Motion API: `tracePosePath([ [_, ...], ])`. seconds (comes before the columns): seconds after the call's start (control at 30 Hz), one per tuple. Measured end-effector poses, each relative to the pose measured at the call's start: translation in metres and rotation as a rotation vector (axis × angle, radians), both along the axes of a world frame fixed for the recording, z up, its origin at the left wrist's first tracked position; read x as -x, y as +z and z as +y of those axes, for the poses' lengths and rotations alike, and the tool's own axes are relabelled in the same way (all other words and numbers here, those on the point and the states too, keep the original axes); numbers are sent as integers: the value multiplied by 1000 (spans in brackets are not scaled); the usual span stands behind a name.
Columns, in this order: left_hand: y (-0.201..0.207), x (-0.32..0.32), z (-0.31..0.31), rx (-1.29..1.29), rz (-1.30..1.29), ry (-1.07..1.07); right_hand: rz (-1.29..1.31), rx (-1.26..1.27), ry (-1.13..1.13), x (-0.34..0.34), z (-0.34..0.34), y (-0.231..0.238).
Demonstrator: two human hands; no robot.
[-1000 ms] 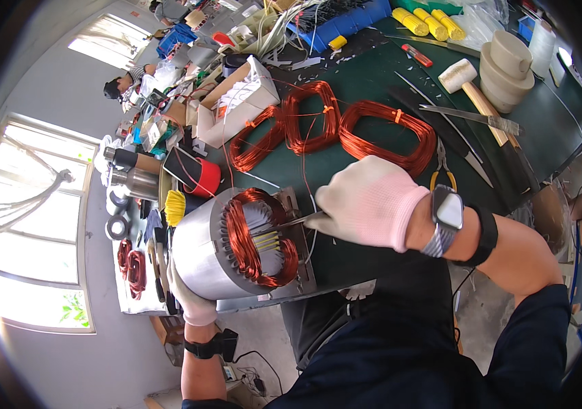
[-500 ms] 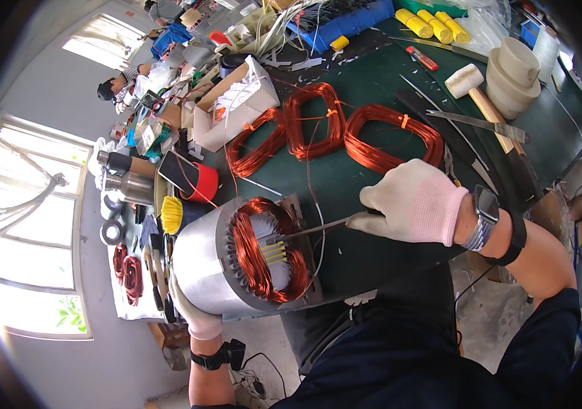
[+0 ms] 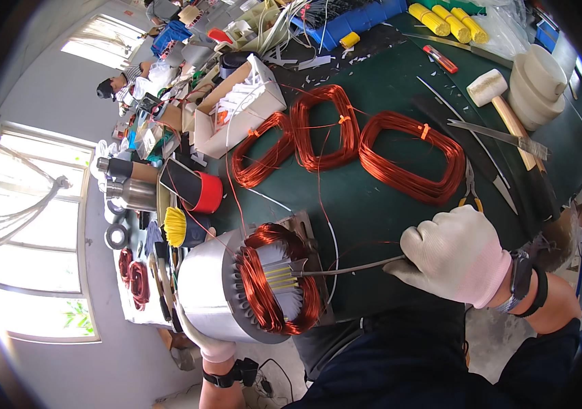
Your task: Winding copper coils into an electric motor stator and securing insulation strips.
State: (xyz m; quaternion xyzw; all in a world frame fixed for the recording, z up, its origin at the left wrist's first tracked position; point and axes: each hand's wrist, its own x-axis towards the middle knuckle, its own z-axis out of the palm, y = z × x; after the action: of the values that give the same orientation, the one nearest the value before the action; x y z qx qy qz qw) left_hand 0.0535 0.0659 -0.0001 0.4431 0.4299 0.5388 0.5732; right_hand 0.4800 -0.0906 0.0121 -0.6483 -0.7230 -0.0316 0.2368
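In my right hand [image 3: 449, 253], in a white-and-pink glove, is a slim metal rod tool with a flat tip [image 3: 349, 270]; the fingers are closed round its outer end. Its tip reaches into the bore of a motor stator [image 3: 210, 296], by the yellow strips [image 3: 279, 275] in the slots. Copper windings [image 3: 258, 290] loop out of the stator's near face. My gloved left hand [image 3: 201, 335] holds the silver housing from its lower left side, with most of its fingers hidden.
Three copper wire coils [image 3: 412, 158] lie behind the stator. Farther right are pliers [image 3: 469, 187], a white-headed mallet [image 3: 488, 87], scissors [image 3: 499, 138] and a red cutter [image 3: 440, 59]. A box of white strips [image 3: 240, 102] and a red-banded holder [image 3: 203, 192] stand left.
My right hand has moved right and toward me, drawing the tool's tip rightward from deeper in the bore. My left hand stays on the stator. The whole view has shifted slightly.
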Motion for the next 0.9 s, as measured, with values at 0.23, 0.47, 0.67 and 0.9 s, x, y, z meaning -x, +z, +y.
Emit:
tracePosePath([
  [0.23, 9, -25, -2, -221, 166, -285, 50, 42, 38, 1, -1, -8],
  [0.47, 5, -20, 1, -203, 202, -251, 57, 77, -22, 10, 1, -6],
  [0.67, 2, -14, 0, -203, 223, -223, -1, 141, -32, 10, -2, 4],
  [0.9, 1, -12, -7, -221, 221, -215, 97, 274, 80, 15, 27, 23],
])
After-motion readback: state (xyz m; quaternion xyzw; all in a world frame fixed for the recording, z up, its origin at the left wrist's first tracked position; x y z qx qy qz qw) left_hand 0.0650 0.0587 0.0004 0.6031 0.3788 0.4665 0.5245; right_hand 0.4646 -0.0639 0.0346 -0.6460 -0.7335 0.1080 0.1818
